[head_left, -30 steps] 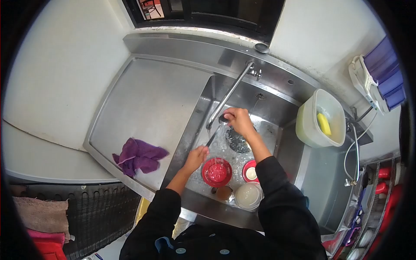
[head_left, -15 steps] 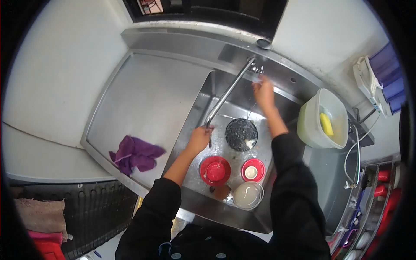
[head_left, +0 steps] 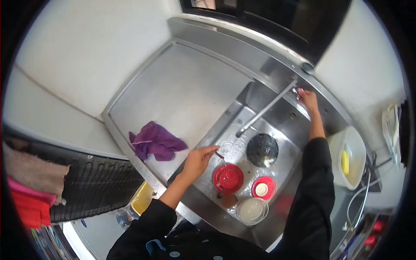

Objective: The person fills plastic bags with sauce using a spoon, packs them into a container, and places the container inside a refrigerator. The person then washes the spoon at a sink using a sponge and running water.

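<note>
My left hand (head_left: 198,164) is closed on a dark utensil (head_left: 220,155) over the left side of the sink (head_left: 291,143). At the back wall, my right hand (head_left: 308,100) has its fingers closed round the tap handle (head_left: 296,92). The spout (head_left: 266,109) reaches over the sink, with splashing water beneath its end. On the sink floor lie a black round dish (head_left: 262,150) with scraps on it, a red bowl (head_left: 228,178), a smaller red dish (head_left: 269,182) holding a white cup (head_left: 261,189), a brown piece (head_left: 229,200) and a pale bowl (head_left: 251,211).
A purple cloth (head_left: 159,141) lies on the steel drainboard (head_left: 186,82) at the left. Right of the sink stands a whitish tub (head_left: 358,151) with a yellow item (head_left: 345,162). A thin hose (head_left: 350,208) hangs farther right. A dark window (head_left: 277,26) is behind.
The view has turned. My right hand has gone from beside the utensil up to the tap handle, while my left hand keeps the utensil. Splashing water now shows under the spout.
</note>
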Demonstrator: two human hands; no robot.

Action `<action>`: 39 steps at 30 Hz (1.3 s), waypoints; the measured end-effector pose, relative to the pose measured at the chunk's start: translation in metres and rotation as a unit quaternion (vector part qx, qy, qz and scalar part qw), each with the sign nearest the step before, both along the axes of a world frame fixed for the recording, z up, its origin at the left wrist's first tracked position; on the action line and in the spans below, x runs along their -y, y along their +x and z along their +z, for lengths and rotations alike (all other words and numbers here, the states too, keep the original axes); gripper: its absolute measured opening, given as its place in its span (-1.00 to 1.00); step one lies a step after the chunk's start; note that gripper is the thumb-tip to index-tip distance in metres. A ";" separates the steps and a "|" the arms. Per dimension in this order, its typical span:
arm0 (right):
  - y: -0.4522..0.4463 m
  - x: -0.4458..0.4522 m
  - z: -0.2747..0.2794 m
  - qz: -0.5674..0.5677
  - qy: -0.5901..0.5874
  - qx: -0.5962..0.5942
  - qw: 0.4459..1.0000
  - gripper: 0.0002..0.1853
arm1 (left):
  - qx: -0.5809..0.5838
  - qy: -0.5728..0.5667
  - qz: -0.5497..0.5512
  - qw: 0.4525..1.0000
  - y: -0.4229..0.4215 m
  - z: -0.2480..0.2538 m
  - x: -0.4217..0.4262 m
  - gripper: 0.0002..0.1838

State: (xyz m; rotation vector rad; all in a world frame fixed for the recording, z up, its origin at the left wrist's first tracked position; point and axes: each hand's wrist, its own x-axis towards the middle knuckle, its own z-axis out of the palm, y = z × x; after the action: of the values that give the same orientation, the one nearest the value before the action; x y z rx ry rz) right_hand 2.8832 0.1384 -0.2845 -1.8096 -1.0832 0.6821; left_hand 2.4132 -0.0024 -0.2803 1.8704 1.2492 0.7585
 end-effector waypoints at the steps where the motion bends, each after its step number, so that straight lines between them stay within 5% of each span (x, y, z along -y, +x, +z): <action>1: 0.003 0.001 -0.006 0.009 0.031 -0.141 0.989 -0.70 | 0.009 0.003 -0.003 1.000 -0.009 0.004 0.008 -0.73; 5: 0.028 -0.012 -0.031 -0.005 0.062 -0.297 0.953 -0.70 | 0.103 0.064 0.143 0.982 -0.035 0.017 0.039 -0.72; 6: 0.026 -0.016 -0.040 -0.009 0.064 -0.232 0.971 -0.67 | 0.111 0.065 0.175 0.976 -0.044 0.007 0.047 -0.71; 7: 0.008 -0.004 -0.025 -0.028 -0.002 -0.047 0.999 -0.67 | 0.014 0.127 0.145 0.981 -0.056 -0.012 0.055 -0.72; 9: 0.016 -0.003 -0.124 -0.138 0.024 -0.164 0.977 -0.69 | -0.277 0.073 0.014 0.958 -0.074 -0.042 0.078 -0.74; 10: 0.020 -0.001 -0.171 -0.195 0.048 -0.218 0.955 -0.67 | -0.279 0.059 0.015 0.958 -0.080 -0.044 0.093 -0.73; 12: -0.087 0.074 -0.199 0.031 0.117 0.028 0.992 -0.77 | -0.267 0.061 0.105 0.956 -0.095 -0.052 0.107 -0.77; 13: -0.164 0.110 -0.209 0.068 0.227 -0.036 0.971 -0.83 | -0.232 0.066 0.146 0.959 -0.105 -0.036 0.115 -0.80; 15: -0.303 0.198 -0.139 0.261 0.109 -0.025 0.959 -0.79 | -0.184 0.059 0.185 0.964 -0.127 -0.012 0.137 -0.83; 17: -0.407 0.251 -0.074 0.401 0.175 0.010 0.899 -0.70 | -0.162 0.097 0.243 0.951 -0.155 0.011 0.168 -0.83; 20: -0.521 0.303 0.009 0.547 0.281 0.048 0.787 -0.75 | -0.100 0.166 0.337 0.921 -0.211 0.030 0.230 -0.86; 23: -0.595 0.347 0.026 0.627 0.248 0.110 0.730 -0.84 | -0.011 0.188 0.459 0.868 -0.280 0.033 0.328 -0.87; 28: -0.709 0.494 0.049 0.788 0.321 0.124 0.510 -0.86 | 0.025 0.204 0.638 0.742 -0.346 0.012 0.560 -0.86; 31: -0.769 0.574 0.024 0.823 0.347 0.167 0.417 -0.88 | 0.084 0.181 0.770 0.606 -0.341 -0.022 0.697 -0.85; 32: -0.785 0.596 0.022 0.853 0.285 0.102 0.426 -0.88 | 0.133 0.205 0.801 0.546 -0.343 -0.042 0.743 -0.85; 34: -0.814 0.625 0.038 0.854 -0.102 0.062 0.506 -0.86 | 0.136 0.214 0.884 0.393 -0.331 -0.057 0.841 -0.84; 35: -0.826 0.628 0.028 0.850 0.158 0.222 0.452 -0.81 | 0.147 0.151 0.923 0.323 -0.319 -0.070 0.897 -0.80; 36: -0.826 0.639 0.027 0.776 0.249 0.416 0.403 -0.71 | 0.189 0.067 0.947 0.249 -0.301 -0.091 0.952 -0.75; 37: -0.837 0.635 0.002 0.773 0.203 0.458 0.389 -0.63 | 0.140 0.062 0.961 0.231 -0.276 -0.146 1.009 -0.68; 39: -0.849 0.654 -0.014 0.784 0.135 0.469 0.384 -0.63 | 0.020 -0.365 0.881 0.300 -0.205 -0.229 1.115 -0.66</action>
State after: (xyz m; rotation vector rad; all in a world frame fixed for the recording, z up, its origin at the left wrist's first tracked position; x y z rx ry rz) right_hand 2.0344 -0.5154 -0.2984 -0.0251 -3.4396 0.1883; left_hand 2.2086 -1.1175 -0.5098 -1.0283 2.5918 0.7440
